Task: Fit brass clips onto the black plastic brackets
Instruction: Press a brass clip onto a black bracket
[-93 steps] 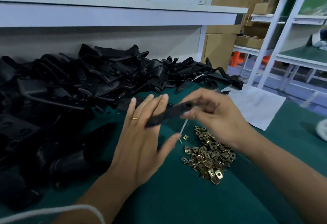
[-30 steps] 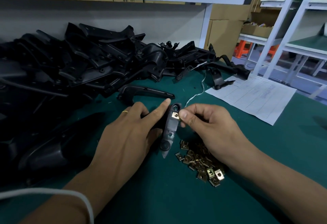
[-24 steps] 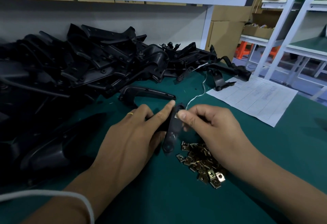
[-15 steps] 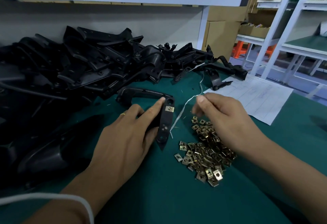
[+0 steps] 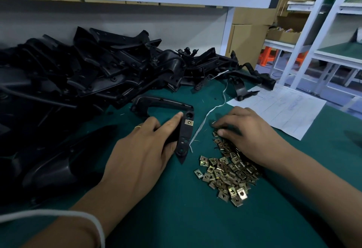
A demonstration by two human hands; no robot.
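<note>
My left hand (image 5: 141, 155) grips a narrow black plastic bracket (image 5: 184, 140) on the green mat, forefinger stretched along its left edge. One brass clip (image 5: 189, 122) sits fitted near the bracket's far end, just below a round hole. To the right lies a loose pile of brass clips (image 5: 225, 175). My right hand (image 5: 248, 134) is down on the far end of that pile, fingers curled, thumb and forefinger pinching a clip there.
A big heap of black plastic parts (image 5: 98, 75) fills the left and back. A curved black piece (image 5: 162, 101) lies just beyond the bracket. A white string (image 5: 207, 116) runs between my hands. A printed sheet (image 5: 280, 108) lies at right; a shelf post (image 5: 227, 30) stands behind.
My right hand pressed a clip onto the bracket's far end, then let go and dropped to the clip pile. My left hand has kept the bracket and lowered it to the mat.
</note>
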